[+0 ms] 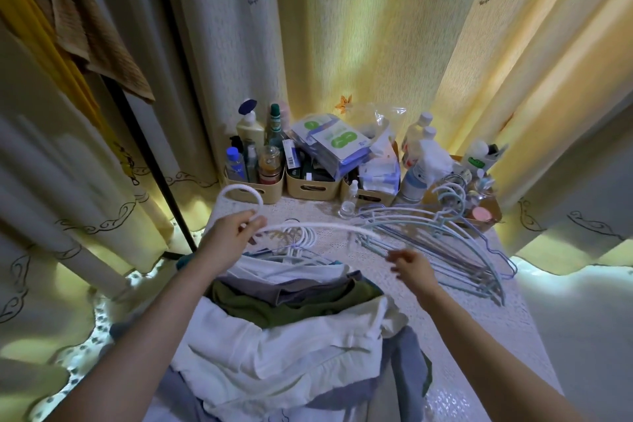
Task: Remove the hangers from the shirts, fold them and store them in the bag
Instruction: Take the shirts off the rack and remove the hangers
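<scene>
My left hand (pixel 233 233) grips a white hanger (pixel 318 228) at its neck, the hook curving up to the left and one arm stretching right above the table. My right hand (pixel 411 265) hovers just under the far end of that arm, fingers loosely apart, holding nothing. Below both hands lies a pile of shirts (pixel 291 329): white on top near me, olive green and grey further back, blue at the edges. More white hangers (pixel 301 238) still sit in the shirts at the far end of the pile. No bag is in view.
A heap of loose pale blue and purple hangers (pixel 455 243) lies on the table's right side. Beige bins (pixel 311 187) with bottles and packets line the back edge. Curtains surround the table; a dark pole (pixel 150 147) stands at left.
</scene>
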